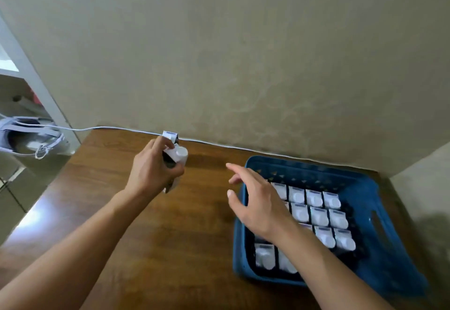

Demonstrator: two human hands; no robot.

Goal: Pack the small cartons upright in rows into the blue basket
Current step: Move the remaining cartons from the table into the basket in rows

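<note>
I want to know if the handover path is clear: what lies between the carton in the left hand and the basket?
Only bare wooden table in the head view; the open right hand hovers at the basket edge, apart from the carton.

My two arms are bare from the bottom edge of the view up to the wrists, with no sleeve or cuff on either. My left hand (152, 166) and my right hand (258, 202) wear no gloves, rings, watch or bands. The fingers (235, 169) are slim, and their nails are short, plain and unpainted.
</note>
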